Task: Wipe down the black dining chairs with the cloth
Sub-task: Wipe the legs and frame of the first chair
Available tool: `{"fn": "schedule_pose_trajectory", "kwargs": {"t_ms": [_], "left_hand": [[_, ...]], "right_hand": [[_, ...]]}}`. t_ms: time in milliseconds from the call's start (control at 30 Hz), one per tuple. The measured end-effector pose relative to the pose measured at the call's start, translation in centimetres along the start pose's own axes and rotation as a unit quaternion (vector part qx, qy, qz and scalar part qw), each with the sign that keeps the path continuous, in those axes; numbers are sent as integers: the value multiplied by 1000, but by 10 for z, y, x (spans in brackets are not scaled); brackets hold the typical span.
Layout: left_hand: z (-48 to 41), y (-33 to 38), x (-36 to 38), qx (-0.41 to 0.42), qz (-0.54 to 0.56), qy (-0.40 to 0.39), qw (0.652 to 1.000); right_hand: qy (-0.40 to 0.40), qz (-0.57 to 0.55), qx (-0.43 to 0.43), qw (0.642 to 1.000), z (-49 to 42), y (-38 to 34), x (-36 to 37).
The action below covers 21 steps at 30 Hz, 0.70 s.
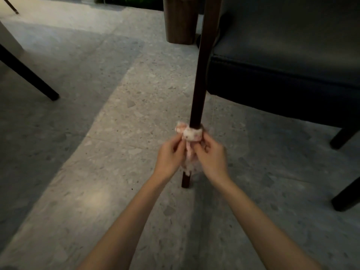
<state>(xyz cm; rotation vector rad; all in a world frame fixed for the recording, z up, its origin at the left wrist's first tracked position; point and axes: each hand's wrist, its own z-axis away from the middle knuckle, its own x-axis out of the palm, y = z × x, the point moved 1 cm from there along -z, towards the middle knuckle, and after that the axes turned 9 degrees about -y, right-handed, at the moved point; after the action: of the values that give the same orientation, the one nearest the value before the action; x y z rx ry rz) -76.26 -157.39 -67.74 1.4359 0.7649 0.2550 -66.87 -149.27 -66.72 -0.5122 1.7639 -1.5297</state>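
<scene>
A dark, thin chair leg (pixel 200 80) runs from the top of the view down to the speckled floor, beside the black padded seat (pixel 282 75) of a dining chair. A pink-and-white patterned cloth (pixel 191 134) is wrapped round the lower part of this leg. My left hand (pixel 170 154) pinches the cloth's left end. My right hand (pixel 211 155) pinches its right end. Both hands sit just below the wrapped band, one on each side of the leg. The leg's foot (pixel 186 181) shows below the hands.
Two more black legs (pixel 344 136) of the same chair stand at the right. Another chair's slanted black leg (pixel 29 75) crosses the left side. A thick brown wooden post (pixel 180 20) stands at the top centre. Grey terrazzo floor (pixel 97 152) lies all around.
</scene>
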Motion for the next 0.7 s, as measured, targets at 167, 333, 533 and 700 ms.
{"fn": "schedule_pose_trajectory", "kwargs": {"t_ms": [167,333,533,700], "left_hand": [[-17,12,-7,16,-48,18,999],[20,-40,13,-111,-129,-64,983],[53,-43,13,-172,-167,-130,962],[59,21,2,-98,-134,-67,984]], "right_hand": [[16,12,-22,1000,-3,-9,-1],[-37,87,105,990,26,51,16],[-101,61,184,976,46,55,9],[-66,129,63,987,60,-14,-32]]}}
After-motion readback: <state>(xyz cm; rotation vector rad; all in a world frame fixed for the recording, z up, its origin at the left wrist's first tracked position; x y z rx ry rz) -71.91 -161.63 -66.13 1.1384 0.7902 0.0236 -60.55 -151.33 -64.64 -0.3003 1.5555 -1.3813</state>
